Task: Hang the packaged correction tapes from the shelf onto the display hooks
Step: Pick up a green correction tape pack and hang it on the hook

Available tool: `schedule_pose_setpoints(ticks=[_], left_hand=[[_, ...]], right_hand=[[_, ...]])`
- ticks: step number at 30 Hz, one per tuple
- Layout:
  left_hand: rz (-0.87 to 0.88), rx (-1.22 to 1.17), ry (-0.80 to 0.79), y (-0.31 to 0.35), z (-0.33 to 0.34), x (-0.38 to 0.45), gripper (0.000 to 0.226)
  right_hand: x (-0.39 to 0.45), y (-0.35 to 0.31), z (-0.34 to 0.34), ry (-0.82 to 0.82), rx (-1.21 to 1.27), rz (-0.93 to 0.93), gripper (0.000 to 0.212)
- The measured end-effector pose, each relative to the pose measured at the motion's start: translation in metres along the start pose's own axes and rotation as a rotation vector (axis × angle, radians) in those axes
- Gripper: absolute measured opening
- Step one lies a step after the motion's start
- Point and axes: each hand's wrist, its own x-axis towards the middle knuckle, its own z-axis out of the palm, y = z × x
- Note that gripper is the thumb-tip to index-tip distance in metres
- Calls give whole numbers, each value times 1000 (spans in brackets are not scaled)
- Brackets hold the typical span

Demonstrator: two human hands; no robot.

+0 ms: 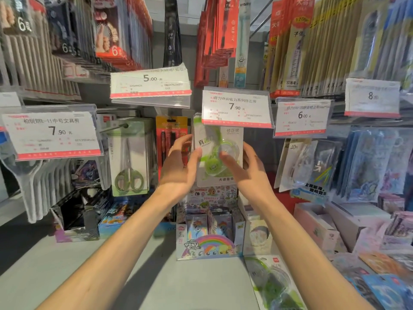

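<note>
hook hidden behind price tag [235, 107], labels blurred

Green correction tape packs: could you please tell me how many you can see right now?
2. One green correction tape pack is held up by both hands under the 7.90 price tag; another lies on the shelf at bottom right. More may hide behind the held one.
</note>
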Motion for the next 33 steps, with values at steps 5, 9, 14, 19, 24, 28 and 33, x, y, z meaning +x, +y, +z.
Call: schedule_pose_setpoints(ticks=[5,9,14,19,24,28,33], left_hand=[[-47,-48,0,2,-8,-13,44],[-112,-152,-11,-5,-16,-32,31],[-162,-142,2,-22,-22,-65,27],[-235,-225,-42,-30,-10,-110,16],[-381,-301,-171,-41,13,-147,14],[-449,-317,-213,-50,26,-161,17],[-476,-323,-269,-59,32,-170,13]], right_hand=[[-9,-2,-14,-34,114,3,73],[-34,7,-30,-7,45,34,58],[-71,33,-54,21,24,75,21],[-102,75,-76,-17,-120,126,6],[-134,130,-78,-122,-472,260,7],[-146,146,-62,-251,-714,391,55],[-152,147,-58,-380,-839,348,66]])
